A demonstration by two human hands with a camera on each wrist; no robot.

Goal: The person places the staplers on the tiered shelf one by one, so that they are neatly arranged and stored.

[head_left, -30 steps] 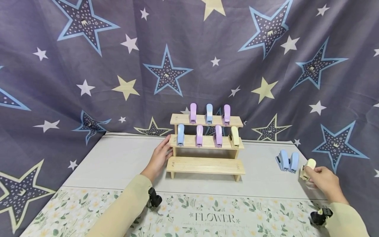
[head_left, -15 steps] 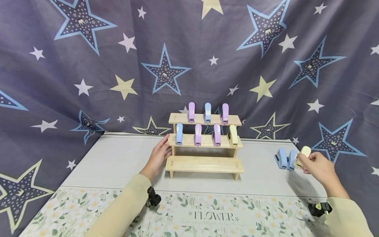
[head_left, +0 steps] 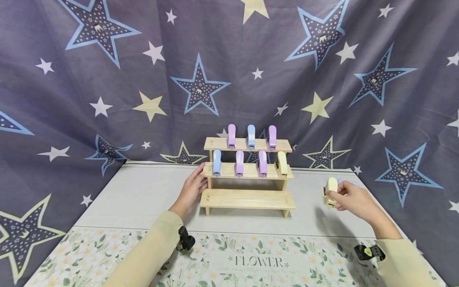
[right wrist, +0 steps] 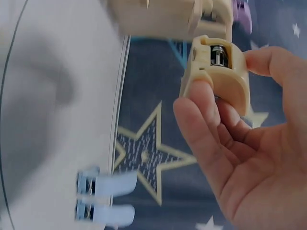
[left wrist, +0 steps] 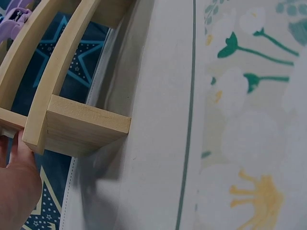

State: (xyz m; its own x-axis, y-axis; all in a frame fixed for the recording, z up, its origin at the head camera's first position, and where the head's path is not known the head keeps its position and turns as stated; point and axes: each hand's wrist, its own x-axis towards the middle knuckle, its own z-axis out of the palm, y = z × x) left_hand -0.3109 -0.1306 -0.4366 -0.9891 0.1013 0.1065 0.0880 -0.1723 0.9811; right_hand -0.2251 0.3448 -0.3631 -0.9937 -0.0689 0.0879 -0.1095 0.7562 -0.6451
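My right hand (head_left: 353, 199) pinches a cream-yellow mini stapler (head_left: 330, 193) between thumb and fingers, above the white table, right of a three-tier wooden display stand (head_left: 247, 199). In the right wrist view, the stapler's metal mechanism shows and the fingers curl round its body. My left hand (head_left: 190, 193) grips the left end of the stand's middle shelf. The top shelf carries a lilac stapler (head_left: 231, 136), a blue stapler (head_left: 251, 136) and another lilac one. On the middle shelf stand a blue stapler (head_left: 216, 162), two lilac staplers (head_left: 239, 163) and a yellow stapler (head_left: 282, 164). The bottom shelf is bare.
Two blue staplers (right wrist: 115, 184) stand on the table at the right, mostly hidden behind my right hand in the head view. A floral mat (head_left: 258, 255) with the word FLOWER covers the table's front. A star-patterned curtain (head_left: 136, 79) hangs behind.
My right hand has lifted the yellow stapler off the table at the right and carried it left, past the two blue staplers, toward the stand. My left hand stays at the middle shelf.
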